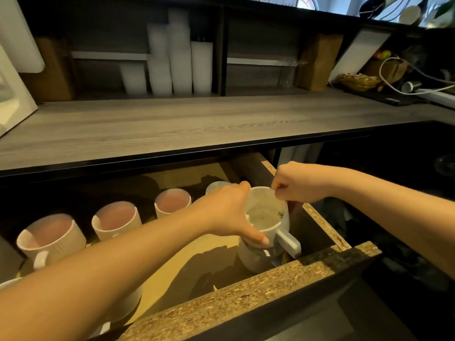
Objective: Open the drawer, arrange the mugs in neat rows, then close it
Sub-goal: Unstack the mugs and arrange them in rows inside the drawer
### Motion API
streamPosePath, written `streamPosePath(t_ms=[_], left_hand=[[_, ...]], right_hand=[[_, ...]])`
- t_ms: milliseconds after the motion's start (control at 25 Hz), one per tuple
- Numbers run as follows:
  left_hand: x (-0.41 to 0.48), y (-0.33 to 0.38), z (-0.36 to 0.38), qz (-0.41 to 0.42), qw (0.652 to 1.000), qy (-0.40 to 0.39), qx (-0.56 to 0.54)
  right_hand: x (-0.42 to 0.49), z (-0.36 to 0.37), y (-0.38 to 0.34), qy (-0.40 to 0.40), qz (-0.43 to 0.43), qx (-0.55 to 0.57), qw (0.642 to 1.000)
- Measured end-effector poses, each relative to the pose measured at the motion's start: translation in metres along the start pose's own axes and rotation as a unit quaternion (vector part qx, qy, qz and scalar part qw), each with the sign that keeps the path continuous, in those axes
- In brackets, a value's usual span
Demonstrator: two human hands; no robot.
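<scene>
Below the grey wood tabletop [172, 126], drawer [246, 289] open: left hand [229, 212] wraps a white mug [267, 217] at right side; right hand [295, 184] pinches its rim.

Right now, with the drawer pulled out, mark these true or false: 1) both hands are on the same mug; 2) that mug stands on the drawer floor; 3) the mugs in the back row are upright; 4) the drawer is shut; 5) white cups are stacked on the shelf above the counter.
1) True: the left hand wraps the white mug while the right hand pinches its rim.
2) False: it sits on another mug below it, near the drawer's right front corner.
3) True: the ribbed mugs stand mouths up.
4) False: the drawer is open.
5) True: stacked white cups stand on the shelf.
</scene>
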State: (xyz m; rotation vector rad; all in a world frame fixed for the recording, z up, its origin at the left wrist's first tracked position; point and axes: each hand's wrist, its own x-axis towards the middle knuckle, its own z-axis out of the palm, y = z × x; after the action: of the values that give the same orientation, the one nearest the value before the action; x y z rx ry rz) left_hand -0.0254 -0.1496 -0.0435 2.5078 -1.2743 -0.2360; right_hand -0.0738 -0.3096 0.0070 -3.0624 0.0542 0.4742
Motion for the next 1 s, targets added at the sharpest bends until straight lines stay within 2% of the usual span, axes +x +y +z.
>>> streamPosePath(t_ms=[200,400,720,840,1000], left_hand=[[-0.008,-0.013,-0.041,-0.023,0.999,0.028,0.007],[-0.042,-0.044,-0.071,-0.043,0.998,-0.013,0.051],[-0.087,-0.085,-0.045,-0.072,0.994,-0.041,0.066],[-0.088,-0.091,-0.026,-0.055,0.992,-0.084,0.08],[-0.084,-0.095,-0.002,-0.066,0.988,-0.132,0.042]], right_hand=[[0.002,-0.028,-0.02,0.04,-0.005,0.116,0.992],[0.019,-0.03,-0.068,0.027,-0.027,0.18,0.983],[0.046,0.006,-0.126,-0.037,-0.027,0.162,0.986],[0.05,0.028,-0.13,-0.07,-0.015,0.161,0.984],[0.052,0.046,-0.125,-0.111,-0.016,0.169,0.979]])
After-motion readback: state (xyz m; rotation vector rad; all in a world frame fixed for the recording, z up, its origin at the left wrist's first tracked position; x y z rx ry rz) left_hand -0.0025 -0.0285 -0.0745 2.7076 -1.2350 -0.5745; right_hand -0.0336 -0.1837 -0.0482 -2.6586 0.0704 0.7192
